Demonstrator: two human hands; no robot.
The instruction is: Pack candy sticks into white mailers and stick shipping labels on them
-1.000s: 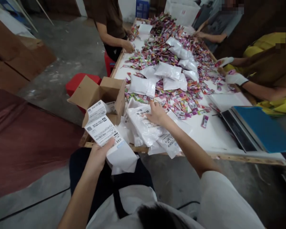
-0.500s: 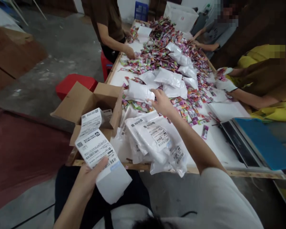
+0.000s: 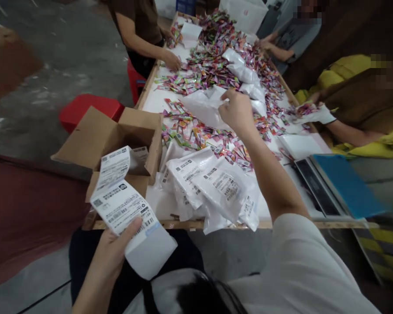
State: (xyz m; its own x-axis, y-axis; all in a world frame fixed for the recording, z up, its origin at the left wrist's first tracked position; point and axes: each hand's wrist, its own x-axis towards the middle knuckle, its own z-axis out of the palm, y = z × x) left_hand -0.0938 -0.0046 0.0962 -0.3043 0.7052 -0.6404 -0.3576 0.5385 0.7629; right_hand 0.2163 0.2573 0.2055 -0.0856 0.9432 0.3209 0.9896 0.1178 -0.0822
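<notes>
Head view: left hand [image 3: 114, 248] clamped on a label strip [image 3: 121, 209] before the open carton [image 3: 139, 125]; right hand [image 3: 238, 109] curled at white pouches [image 3: 199, 107] on the table [image 3: 157, 205], its grip too obscured to tell; concrete floor [image 3: 85, 52] blurred.

Worktable [image 3: 159, 205], one: count by kind.
One open cardboard box [image 3: 155, 144], near left; one strip of shipping labels [image 3: 121, 207]; labelled white mailers [image 3: 216, 183], at least four; plain white bags [image 3: 244, 73], at least four; printed sachets [image 3: 216, 72], too many to count; two red stools [image 3: 88, 109], left; three co-workers [image 3: 137, 15].
</notes>
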